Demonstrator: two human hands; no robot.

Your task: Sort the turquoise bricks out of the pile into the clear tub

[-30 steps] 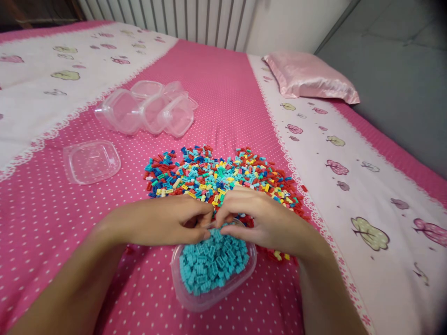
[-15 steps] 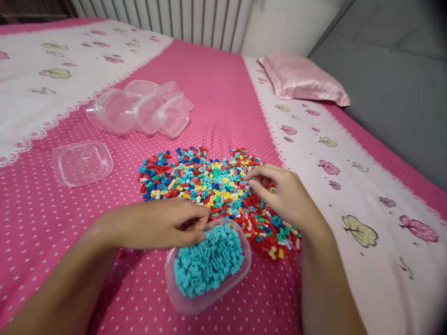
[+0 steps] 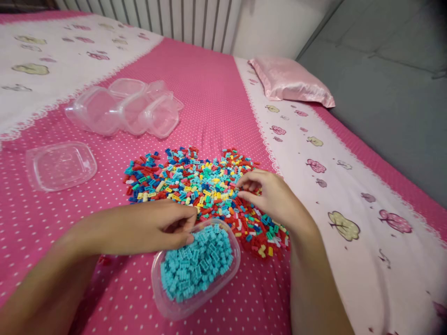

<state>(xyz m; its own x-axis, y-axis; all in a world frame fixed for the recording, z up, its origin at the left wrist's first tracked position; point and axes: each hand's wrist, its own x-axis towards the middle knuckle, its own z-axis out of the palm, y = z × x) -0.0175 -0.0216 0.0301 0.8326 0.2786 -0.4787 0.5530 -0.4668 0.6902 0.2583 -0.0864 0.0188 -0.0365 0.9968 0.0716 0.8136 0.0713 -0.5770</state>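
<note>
A clear plastic tub (image 3: 161, 304) full of light blue toy building bricks (image 3: 199, 263) stands on the bed near me. My left hand (image 3: 176, 225) is over its far left rim, fingers curled and thumb tip above the bricks; whatever it grips is hidden. Beyond the tub spreads a loose pile of small mixed-colour toy bricks (image 3: 209, 186), in red, yellow, green, blue and white. At the pile's right side is my right hand (image 3: 256, 188), its fingers bent toward the thumb, close to the bricks. Anything between those fingertips is too small to make out.
Several clear empty containers (image 3: 132, 111) lie heaped at the back left. A clear lid (image 3: 63, 165) rests flat at the left. A pink pillow (image 3: 291, 81) sits at the back right by a grey panel (image 3: 384, 93). Pink dotted bedding (image 3: 206, 93) lies under everything.
The whole view has shifted, so the bed and things appear further left. Both hands keep nearly the same places by the tub and the pile.
</note>
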